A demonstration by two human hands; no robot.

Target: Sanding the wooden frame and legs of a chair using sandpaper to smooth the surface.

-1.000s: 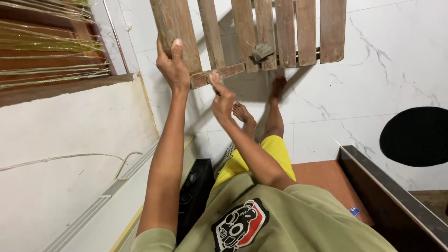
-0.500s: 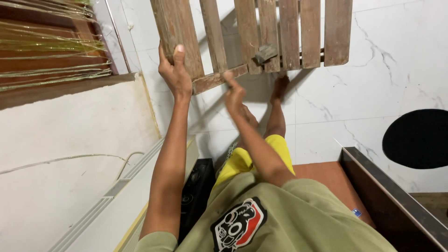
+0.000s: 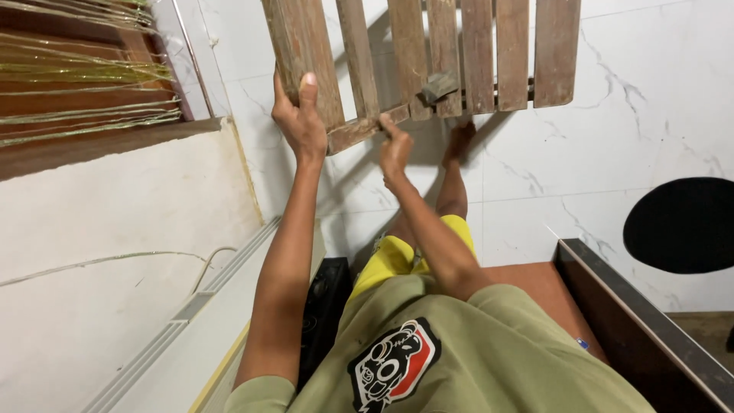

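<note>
Right hand (image 3: 395, 147) back at crosspiece — left hand (image 3: 300, 121) gripping slatted panel (image 3: 428, 53)

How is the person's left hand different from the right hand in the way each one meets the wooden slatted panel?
The left hand grips the outer slat of the brown wooden slatted panel with its thumb up along the face; the right hand only reaches the lower crossbar with its fingertips. The left hand is higher and at the panel's edge; the right hand is lower and nearer its middle. Both touch the panel.

light: bright, even, indoor
shadows: wooden slat frame (image 3: 428, 53) casts dark bars on marble floor (image 3: 612, 153)
focus: sharp
edges: wide-angle bending
</note>
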